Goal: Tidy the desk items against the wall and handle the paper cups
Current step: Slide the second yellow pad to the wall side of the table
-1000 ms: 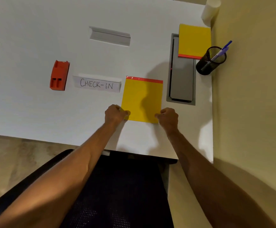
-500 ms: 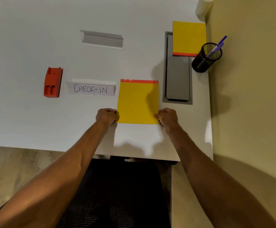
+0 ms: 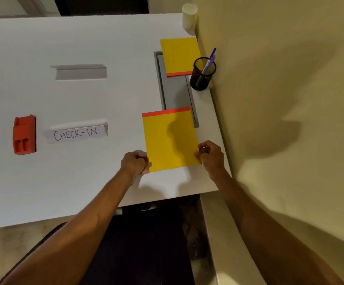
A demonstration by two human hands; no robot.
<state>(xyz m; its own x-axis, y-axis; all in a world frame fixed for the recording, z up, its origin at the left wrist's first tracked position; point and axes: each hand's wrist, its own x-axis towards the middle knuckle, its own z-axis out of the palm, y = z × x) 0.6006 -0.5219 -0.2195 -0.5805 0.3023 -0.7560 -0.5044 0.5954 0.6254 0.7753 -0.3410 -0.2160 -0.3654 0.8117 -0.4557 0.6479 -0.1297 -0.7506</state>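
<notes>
Both the left hand (image 3: 135,162) and right hand (image 3: 210,154) are pinching the near yellow pad (image 3: 170,140); beyond the right hand, a mesh cup (image 3: 202,76) is holding a blue pen (image 3: 209,62).

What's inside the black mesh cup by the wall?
A blue pen stands tilted in the black mesh cup, its top sticking out. Through the mesh nothing else shows; the cup's bottom is too dark to tell.
</notes>
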